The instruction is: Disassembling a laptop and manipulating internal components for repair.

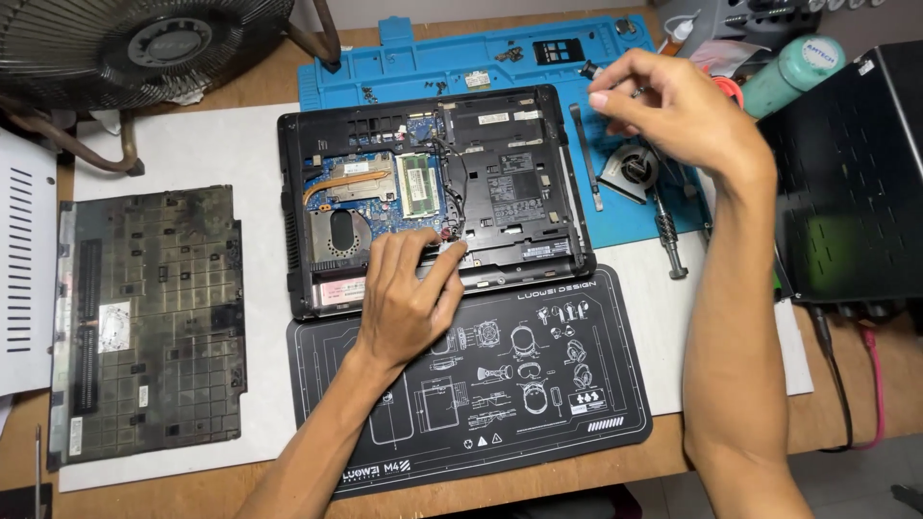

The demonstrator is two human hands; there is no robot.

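At the far left lies the removed keyboard panel (149, 322), face down on white paper, with a desk fan (135, 43) above it. In the middle sits the opened laptop chassis (433, 192), straddling a blue silicone repair mat (481, 58) and a black printed work mat (538, 384); its copper heat pipe (351, 183), memory module (419, 185) and empty fan well (341, 235) are exposed.

The left hand (409, 298) rests on the chassis near its front edge, fingers curled and pressing down by a small red-tipped cable connector (448, 234); it seems to brace or pinch something there, but whether it grips the cable I cannot tell.

Further right, a thin metal pry tool (586, 159), the detached cooling fan (630, 171) and a screwdriver (665, 231) lie on the blue mat. The right hand (678, 106) hovers above them, thumb and fingertips pinched nearly closed on something tiny and dark, probably a screw; the item is too small to name for sure.

Risks, as I judge them: the tiny piece could slip from the pinch and drop into the open chassis or roll off the mat. Pressure from the left fingers could strain the thin wires by the connector. Loose screws (370, 94) scattered on the blue mat could be mixed up or brushed away by the forearm
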